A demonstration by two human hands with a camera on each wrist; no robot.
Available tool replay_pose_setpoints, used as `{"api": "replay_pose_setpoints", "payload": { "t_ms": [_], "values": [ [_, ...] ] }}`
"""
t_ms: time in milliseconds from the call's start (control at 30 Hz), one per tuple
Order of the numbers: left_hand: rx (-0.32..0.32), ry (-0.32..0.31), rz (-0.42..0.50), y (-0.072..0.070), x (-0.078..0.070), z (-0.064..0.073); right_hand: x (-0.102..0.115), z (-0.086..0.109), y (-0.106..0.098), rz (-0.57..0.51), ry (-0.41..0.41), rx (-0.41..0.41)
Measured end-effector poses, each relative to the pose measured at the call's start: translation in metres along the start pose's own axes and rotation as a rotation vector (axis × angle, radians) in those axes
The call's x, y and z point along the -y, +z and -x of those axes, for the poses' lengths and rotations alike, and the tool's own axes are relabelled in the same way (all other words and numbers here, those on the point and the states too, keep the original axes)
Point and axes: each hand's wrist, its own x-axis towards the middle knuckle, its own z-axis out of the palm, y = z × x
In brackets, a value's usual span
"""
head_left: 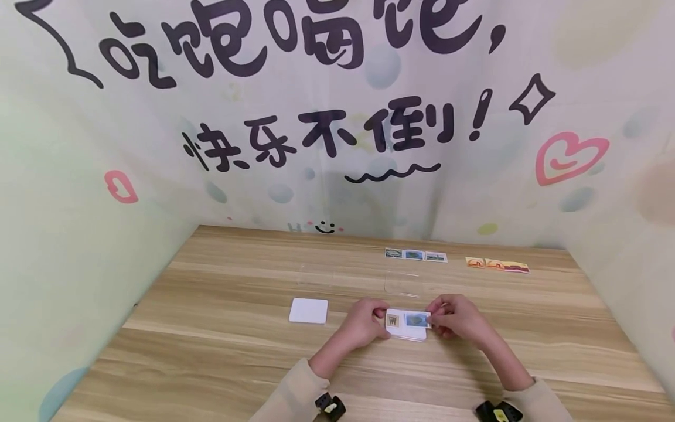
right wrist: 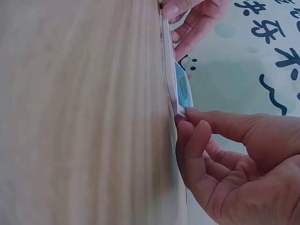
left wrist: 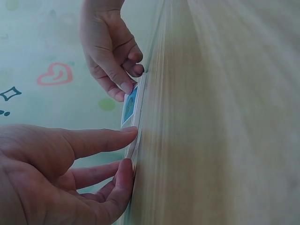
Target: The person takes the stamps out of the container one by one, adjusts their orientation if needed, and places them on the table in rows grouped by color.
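A white card (head_left: 405, 333) lies on the table in front of me, with a small brown stamp (head_left: 392, 320) on its left part. My left hand (head_left: 364, 322) holds the card by its left edge, thumb at the near corner and fingers at the far one. Between thumb and fingers, my right hand (head_left: 460, 319) pinches the right end of a blue stamp (head_left: 415, 319). That stamp lies over the card's right part and reaches past its edge. In the right wrist view the blue stamp (right wrist: 183, 86) looks slightly bowed up from the card.
Left of my hands lies another white card (head_left: 308, 310). Behind are two clear plastic pieces, one at the left (head_left: 315, 274) and one nearer the middle (head_left: 403, 283). Farther back sit a row of stamps (head_left: 415, 255) and several orange stamps (head_left: 495, 265).
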Motion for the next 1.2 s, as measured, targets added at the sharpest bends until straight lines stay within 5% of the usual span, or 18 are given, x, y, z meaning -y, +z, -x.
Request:
{"api": "replay_pose_setpoints", "payload": {
  "t_ms": [1200],
  "values": [
    [-0.010, 0.015, -0.021, 0.002, 0.001, -0.003, 0.001, 0.002, -0.013, -0.072, -0.050, 0.020]
  ]
}}
